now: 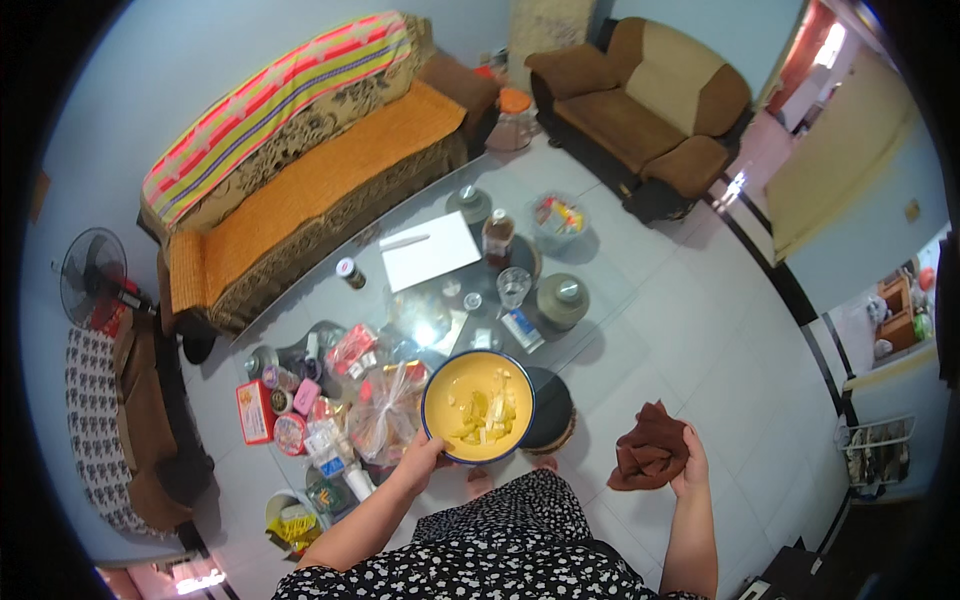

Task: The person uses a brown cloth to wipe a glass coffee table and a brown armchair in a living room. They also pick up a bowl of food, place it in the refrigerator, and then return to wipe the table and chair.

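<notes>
My left hand grips the rim of a yellow enamel bowl with a dark blue edge, held out in front of me at the near side of the glass table. Pale yellow-green and whitish cut pieces lie in the bottom of the bowl; their kind is not clear. Off to the right, apart from the bowl, my right hand is closed on a crumpled brown cloth, which bunches to the left of my fingers.
The glass table bears a white board with a knife, a brown bottle, a glass and several plastic bags. A dark round stool stands just beyond my feet. Brown sofas line the far side; a fan stands left.
</notes>
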A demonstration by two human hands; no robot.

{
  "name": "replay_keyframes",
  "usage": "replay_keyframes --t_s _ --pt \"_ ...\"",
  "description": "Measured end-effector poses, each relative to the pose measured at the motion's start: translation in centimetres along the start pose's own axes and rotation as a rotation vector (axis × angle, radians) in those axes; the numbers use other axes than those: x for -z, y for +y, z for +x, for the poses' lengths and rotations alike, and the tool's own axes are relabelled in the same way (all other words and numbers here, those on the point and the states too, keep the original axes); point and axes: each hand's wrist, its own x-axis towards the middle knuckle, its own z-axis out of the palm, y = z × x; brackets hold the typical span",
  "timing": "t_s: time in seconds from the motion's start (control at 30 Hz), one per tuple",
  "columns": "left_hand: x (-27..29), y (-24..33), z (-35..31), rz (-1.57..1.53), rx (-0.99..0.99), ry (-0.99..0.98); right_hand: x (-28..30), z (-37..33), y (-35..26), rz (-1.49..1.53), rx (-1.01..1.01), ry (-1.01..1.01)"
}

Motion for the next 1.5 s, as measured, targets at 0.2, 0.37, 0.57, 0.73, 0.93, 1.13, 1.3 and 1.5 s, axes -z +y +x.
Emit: replay_keyframes --t_s 0.2,0.37,0.57,0.73,0.93,1.13,1.3,1.5 --pt "-9.2 1.9 -2.2 0.148 0.003 -0.177 3.3 -9.4 -5.7 -1.459 0.272 0.341" --pt "-20.4 2.6 -2.5 0.269 -0.042 -0.364 9.1 -14.0 -12.3 -1.585 0.291 0.639" --pt "-39.9 0.4 -2.3 0.32 -0.05 -0.546 23.8 -20.3 -20.9 -0.474 0.679 0.661" --pt "-56.4 -2.9 -1.6 0.319 0.052 -0.734 37.0 -20.0 -24.0 -0.916 0.532 0.587" --pt "-76.5 -6.3 -0.5 0.508 0.117 -0.817 42.3 -19.4 -33.2 -0.622 0.239 0.336" --pt "-95.7 -9.0 -1.5 0.544 0.201 -0.996 49.2 -15.5 -40.6 -0.715 0.246 0.218" --pt "-107.8 -11.0 2.7 0.672 0.295 -1.104 56.7 -10.8 -44.6 -0.706 0.401 0.244" --pt "-123.7 -8.7 6.5 0.794 0.148 -1.162 65.0 -5.4 -51.7 -0.55 0.515 0.571"
